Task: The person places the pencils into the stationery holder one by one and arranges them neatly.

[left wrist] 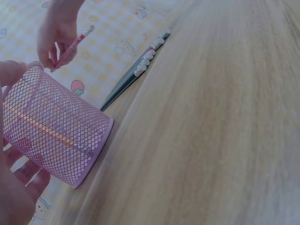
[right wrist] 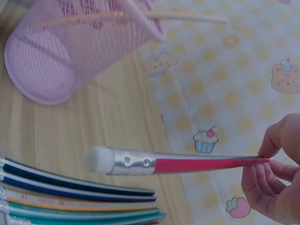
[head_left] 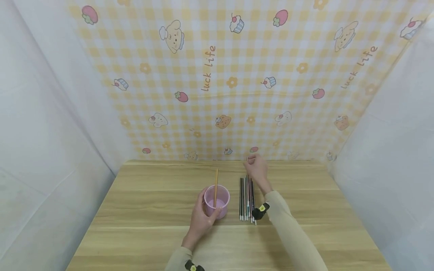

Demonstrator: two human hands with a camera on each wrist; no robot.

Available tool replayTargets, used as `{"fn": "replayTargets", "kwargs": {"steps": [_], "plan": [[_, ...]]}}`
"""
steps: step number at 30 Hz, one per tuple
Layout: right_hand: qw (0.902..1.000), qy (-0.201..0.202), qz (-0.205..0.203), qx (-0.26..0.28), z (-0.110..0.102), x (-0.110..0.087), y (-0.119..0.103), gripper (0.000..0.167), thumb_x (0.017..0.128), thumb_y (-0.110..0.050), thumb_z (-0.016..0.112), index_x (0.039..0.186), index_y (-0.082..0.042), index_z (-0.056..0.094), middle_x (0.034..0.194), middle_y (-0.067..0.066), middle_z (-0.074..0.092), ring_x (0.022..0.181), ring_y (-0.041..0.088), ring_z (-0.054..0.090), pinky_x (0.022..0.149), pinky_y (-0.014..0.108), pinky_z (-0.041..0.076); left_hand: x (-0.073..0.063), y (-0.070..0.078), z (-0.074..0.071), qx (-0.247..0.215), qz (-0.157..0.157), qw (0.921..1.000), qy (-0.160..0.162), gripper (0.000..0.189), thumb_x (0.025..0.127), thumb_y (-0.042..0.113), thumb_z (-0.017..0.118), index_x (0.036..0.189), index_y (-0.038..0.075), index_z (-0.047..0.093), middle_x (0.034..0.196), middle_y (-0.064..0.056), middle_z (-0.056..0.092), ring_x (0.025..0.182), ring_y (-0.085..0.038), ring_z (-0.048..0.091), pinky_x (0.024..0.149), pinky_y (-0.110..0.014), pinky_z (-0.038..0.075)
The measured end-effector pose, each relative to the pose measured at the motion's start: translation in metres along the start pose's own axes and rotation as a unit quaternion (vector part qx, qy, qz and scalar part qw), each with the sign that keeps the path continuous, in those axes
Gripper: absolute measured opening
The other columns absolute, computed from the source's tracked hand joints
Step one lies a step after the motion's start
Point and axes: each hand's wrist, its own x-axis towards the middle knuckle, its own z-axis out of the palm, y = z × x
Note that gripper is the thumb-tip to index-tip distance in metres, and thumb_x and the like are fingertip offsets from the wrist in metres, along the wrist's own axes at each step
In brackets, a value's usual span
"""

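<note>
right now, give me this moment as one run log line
left hand: grips pink mesh cup | right hand: pinches red pencil | in cup: one yellow pencil | on table: more pencils

From head, looked forward and down, well back, over tabletop (head_left: 145, 210) and checked backdrop (head_left: 257, 60). From left wrist, looked aslant across tabletop, close beside pink mesh cup (left wrist: 70, 117). From right wrist, looked with a sideways roll, very near red pencil (right wrist: 201, 165). Caught cup and right hand (head_left: 258, 170) in both wrist views

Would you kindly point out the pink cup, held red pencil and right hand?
Pink cup (left wrist: 70, 117), left wrist view: mesh side wall.
Held red pencil (right wrist: 187, 165), right wrist view: red shaft.
Right hand (head_left: 257, 168), head view: its middle.
</note>
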Motion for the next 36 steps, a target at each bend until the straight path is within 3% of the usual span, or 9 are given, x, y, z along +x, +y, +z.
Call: {"fn": "replayTargets", "kwargs": {"steps": [5,12,20,24,28,36], "plan": [[0.9997,0.007,0.001,0.025,0.001,-0.005,-0.014,0.032,0.087,-0.013,0.066,0.114,0.004,0.065,0.102,0.023,0.073,0.09,0.034,0.073,0.075,0.039,0.065,0.0,0.0,0.0,-0.004,0.001,1.0,0.002,0.086,0.082,0.017,0.083,0.154,0.006,0.036,0.143,-0.021,0.054,0.131,-0.041,0.054,0.113,-0.057,0.045],[0.9978,0.011,-0.035,0.055,0.0,-0.014,-0.039,0.033,0.087,-0.013,0.064,0.117,0.001,0.064,0.1,0.019,0.071,0.09,0.034,0.072,0.074,0.039,0.064,0.001,0.0,0.0,0.0,-0.011,0.9999,-0.001,0.087,0.081,0.014,0.083,0.154,0.007,0.036,0.143,-0.018,0.055,0.132,-0.036,0.055,0.114,-0.052,0.046],[0.9875,0.037,-0.102,0.114,-0.001,-0.025,-0.075,0.03,0.088,-0.005,0.065,0.117,0.003,0.062,0.099,0.02,0.069,0.086,0.034,0.07,0.073,0.038,0.064,0.001,0.0,0.0,0.0,-0.002,1.0,-0.002,0.088,0.081,0.014,0.082,0.154,0.007,0.035,0.144,-0.019,0.054,0.131,-0.037,0.055,0.112,-0.053,0.047],[0.9777,0.051,-0.147,0.141,0.002,-0.032,-0.09,0.029,0.089,0.0,0.061,0.117,0.006,0.06,0.099,0.022,0.068,0.085,0.035,0.07,0.072,0.027,0.062,0.001,0.0,0.0,-0.002,0.005,1.0,0.004,0.087,0.081,0.01,0.082,0.154,0.005,0.034,0.144,-0.023,0.053,0.13,-0.042,0.055,0.111,-0.058,0.046],[0.9674,0.073,-0.177,0.165,0.01,-0.035,-0.094,0.027,0.088,0.002,0.059,0.115,0.005,0.059,0.096,0.021,0.066,0.082,0.033,0.068,0.064,0.017,0.057,0.001,0.0,0.0,-0.001,0.008,1.0,0.0,0.087,0.082,0.013,0.082,0.154,0.006,0.034,0.145,-0.022,0.053,0.13,-0.041,0.055,0.111,-0.058,0.046],[0.9612,0.077,-0.213,0.157,0.028,-0.043,-0.083,0.026,0.088,0.004,0.059,0.113,0.003,0.057,0.096,0.018,0.065,0.08,0.029,0.066,0.063,0.021,0.06,0.0,0.001,-0.001,0.004,0.004,1.0,-0.005,0.087,0.083,0.019,0.082,0.154,0.005,0.034,0.145,-0.02,0.053,0.131,-0.038,0.055,0.112,-0.057,0.046]]}}
